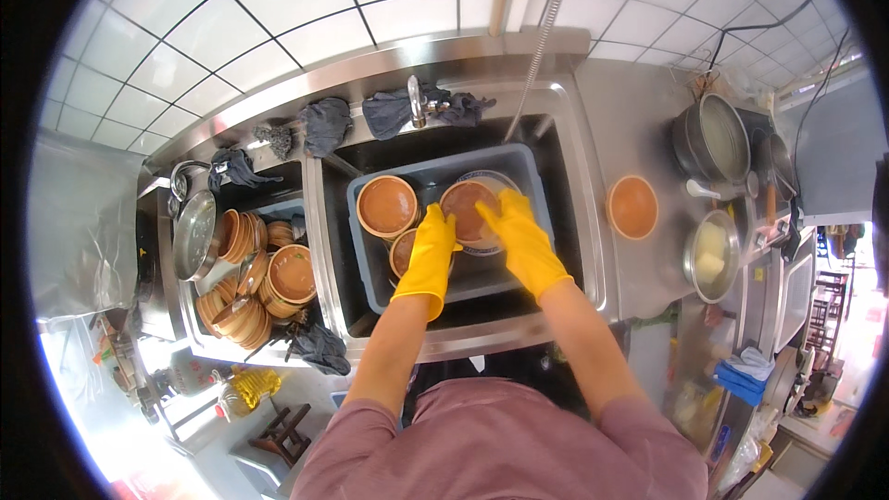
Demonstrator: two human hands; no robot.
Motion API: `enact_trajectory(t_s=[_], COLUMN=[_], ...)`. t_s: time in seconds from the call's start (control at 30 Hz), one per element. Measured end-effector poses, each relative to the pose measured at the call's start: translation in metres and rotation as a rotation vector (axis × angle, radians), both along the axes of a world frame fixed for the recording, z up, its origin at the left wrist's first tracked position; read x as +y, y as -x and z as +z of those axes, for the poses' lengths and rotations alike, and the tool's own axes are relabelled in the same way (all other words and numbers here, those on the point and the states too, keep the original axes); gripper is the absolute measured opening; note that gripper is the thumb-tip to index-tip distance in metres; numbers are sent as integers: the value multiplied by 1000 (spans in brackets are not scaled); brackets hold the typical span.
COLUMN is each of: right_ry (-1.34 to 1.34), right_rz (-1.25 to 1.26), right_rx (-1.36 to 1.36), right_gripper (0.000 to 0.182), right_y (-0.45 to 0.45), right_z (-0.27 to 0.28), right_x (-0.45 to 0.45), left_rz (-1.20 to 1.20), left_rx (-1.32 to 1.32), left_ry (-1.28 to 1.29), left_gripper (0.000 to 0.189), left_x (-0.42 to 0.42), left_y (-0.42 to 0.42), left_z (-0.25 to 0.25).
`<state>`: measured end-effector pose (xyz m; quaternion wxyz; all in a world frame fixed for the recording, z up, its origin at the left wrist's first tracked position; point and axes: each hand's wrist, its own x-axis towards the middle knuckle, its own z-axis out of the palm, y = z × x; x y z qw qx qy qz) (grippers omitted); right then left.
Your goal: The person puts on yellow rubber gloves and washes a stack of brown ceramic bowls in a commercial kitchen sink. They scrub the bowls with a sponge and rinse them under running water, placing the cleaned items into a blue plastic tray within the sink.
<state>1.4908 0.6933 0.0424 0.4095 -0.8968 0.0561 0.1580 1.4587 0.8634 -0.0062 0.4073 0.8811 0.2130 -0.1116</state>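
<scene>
Both hands wear yellow rubber gloves over a grey plastic tub in the right sink basin. Between them is a brown clay bowl, above a patterned round dish. My left hand grips the bowl's left side. My right hand is at its right rim, fingers over the edge. Another clay bowl stands at the tub's upper left, and one more sits partly hidden behind my left hand. On the steel counter at right rests a single clay bowl.
The left basin holds piled clay bowls and a steel pan. Dark cloths lie along the back ledge beside the faucet. A hose hangs into the right basin. Pots and a metal bowl stand far right.
</scene>
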Motion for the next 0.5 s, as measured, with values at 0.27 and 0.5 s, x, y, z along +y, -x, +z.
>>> enact_trajectory(t_s=[0.27, 0.5], right_ry=[5, -236], right_rz=[19, -104], right_rx=[64, 442], right_gripper=[57, 50], right_y=[24, 65], right_z=[16, 44], right_x=[39, 82], left_rz=[369, 567], left_rx=[80, -151], left_ry=[640, 1027], left_gripper=[42, 50], left_x=[21, 32], left_y=[21, 72], left_z=[-30, -49])
